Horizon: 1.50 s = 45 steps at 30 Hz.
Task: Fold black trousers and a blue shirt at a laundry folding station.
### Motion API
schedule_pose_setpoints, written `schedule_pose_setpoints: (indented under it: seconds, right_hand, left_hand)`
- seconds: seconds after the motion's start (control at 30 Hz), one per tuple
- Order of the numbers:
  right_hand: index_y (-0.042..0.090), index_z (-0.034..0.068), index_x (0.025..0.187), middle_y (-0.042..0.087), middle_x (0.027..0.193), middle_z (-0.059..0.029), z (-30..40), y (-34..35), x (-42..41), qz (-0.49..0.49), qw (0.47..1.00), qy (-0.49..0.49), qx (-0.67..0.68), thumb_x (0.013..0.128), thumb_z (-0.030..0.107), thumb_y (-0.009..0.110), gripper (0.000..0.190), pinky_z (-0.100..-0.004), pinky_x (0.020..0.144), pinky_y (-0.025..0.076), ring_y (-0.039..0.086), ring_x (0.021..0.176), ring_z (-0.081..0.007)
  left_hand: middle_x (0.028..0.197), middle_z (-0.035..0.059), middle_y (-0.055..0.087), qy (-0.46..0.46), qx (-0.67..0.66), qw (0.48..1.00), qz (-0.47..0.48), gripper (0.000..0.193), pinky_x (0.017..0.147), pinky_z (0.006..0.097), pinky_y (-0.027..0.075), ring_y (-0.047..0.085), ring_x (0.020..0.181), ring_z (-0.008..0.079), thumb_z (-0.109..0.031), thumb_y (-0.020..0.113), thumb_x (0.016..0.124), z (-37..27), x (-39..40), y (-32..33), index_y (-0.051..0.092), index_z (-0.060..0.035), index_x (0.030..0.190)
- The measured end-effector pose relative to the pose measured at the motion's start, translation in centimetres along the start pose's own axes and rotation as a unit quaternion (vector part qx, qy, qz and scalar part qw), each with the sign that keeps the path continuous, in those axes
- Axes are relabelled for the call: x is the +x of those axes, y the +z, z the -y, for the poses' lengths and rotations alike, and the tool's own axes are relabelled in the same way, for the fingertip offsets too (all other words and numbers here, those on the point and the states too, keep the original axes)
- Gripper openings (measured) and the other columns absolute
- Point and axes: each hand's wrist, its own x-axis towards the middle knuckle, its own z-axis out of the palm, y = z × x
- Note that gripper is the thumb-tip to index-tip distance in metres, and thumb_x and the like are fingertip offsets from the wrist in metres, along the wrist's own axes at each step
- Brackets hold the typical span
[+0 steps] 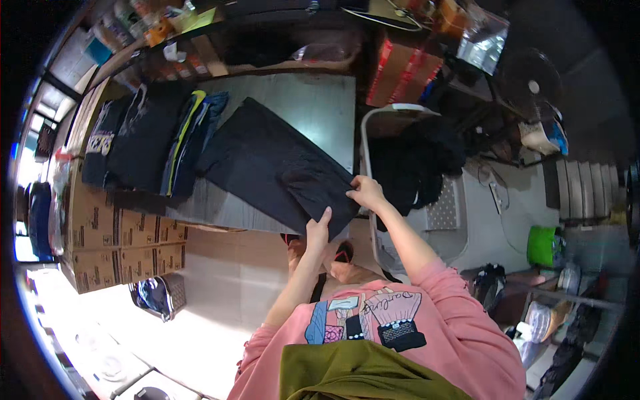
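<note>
A dark folded garment lies slantwise on the grey tabletop, its near end reaching over the front edge. My left hand grips the near corner of this cloth, thumb on top. At the right corner my right hand pinches the same cloth between thumb and fingers. Left of the garment, several folded dark clothes lie in a row, one with a yellow-green stripe. What the fingers do beneath the cloth is hidden.
A white-rimmed basket of black clothing stands right of the table. Behind it sits a cardboard box with red tape. Stacked cartons stand at lower left, near a basket. A fan is at upper right.
</note>
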Motion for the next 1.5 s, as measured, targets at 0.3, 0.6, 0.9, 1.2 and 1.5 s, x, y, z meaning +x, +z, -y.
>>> schedule_pose_setpoints:
  seconds: [0.3, 0.6, 0.9, 1.2, 1.5]
  right_hand:
    - [0.060, 0.001, 0.066, 0.063, 0.065, -0.0139, -3.6, -2.5, -5.7, -0.151, 0.987, 0.007, 0.058, 0.068, 0.011, 0.071, 0.016, -0.0359, 0.060, 0.049, 0.065, 0.066, -0.0264]
    - [0.057, -0.004, 0.107, 0.065, 0.096, -0.0143, -0.7, 2.7, -9.4, 0.154, 0.719, 0.231, 0.637, 0.089, 0.039, 0.061, 0.047, -0.0403, 0.077, 0.052, 0.064, 0.089, -0.0241]
    - [0.054, -0.007, 0.119, 0.060, 0.113, -0.0086, 3.2, -1.1, -12.5, -0.039, 0.892, 0.008, 0.451, 0.096, 0.022, 0.053, 0.037, -0.0283, 0.092, 0.042, 0.053, 0.103, -0.0140]
    - [0.054, 0.007, 0.108, 0.060, 0.085, -0.0015, 16.7, -0.6, -5.8, 0.056, 0.843, 0.083, 0.528, 0.092, 0.028, 0.058, 0.027, -0.0254, 0.043, 0.050, 0.062, 0.065, -0.0125]
    - [0.046, -0.003, 0.117, 0.060, 0.108, -0.0299, 18.9, 6.8, 9.2, -0.080, 0.981, -0.101, 0.145, 0.090, 0.026, 0.055, 0.041, -0.0462, 0.086, 0.046, 0.059, 0.098, -0.0455]
  left_hand:
    - [0.102, 0.0087, 0.065, -0.068, 0.062, 0.995, -0.026, 0.028, 0.083, 0.0307, 0.046, 0.060, 0.092, 0.0191, -0.010, 0.064, 0.085, 3.0, -3.5, -1.3, 0.058, 0.0048, 0.109]
    - [0.084, 0.0018, 0.061, -0.144, 0.019, 0.986, 0.078, 0.020, 0.065, 0.0279, 0.048, 0.058, 0.069, 0.0137, -0.019, 0.068, 0.085, -1.3, -5.4, -1.1, 0.056, -0.0085, 0.097]
    - [0.135, 0.0193, 0.046, 0.434, 0.506, 0.744, 0.045, 0.044, 0.109, 0.0432, 0.025, 0.035, 0.130, 0.0402, -0.024, 0.045, 0.095, -8.3, 0.7, -2.8, 0.044, -0.0021, 0.133]
    - [0.126, 0.0114, 0.055, -0.174, -0.140, 0.923, 0.313, 0.054, 0.101, 0.0331, 0.040, 0.053, 0.115, 0.0217, -0.045, 0.032, 0.100, -6.5, 3.8, -7.4, 0.050, -0.0042, 0.129]
    - [0.122, 0.0091, 0.059, -0.176, -0.279, 0.918, 0.221, 0.051, 0.096, 0.0363, 0.047, 0.059, 0.106, 0.0228, -0.041, 0.037, 0.099, -10.4, 8.1, -10.8, 0.052, -0.0018, 0.127]
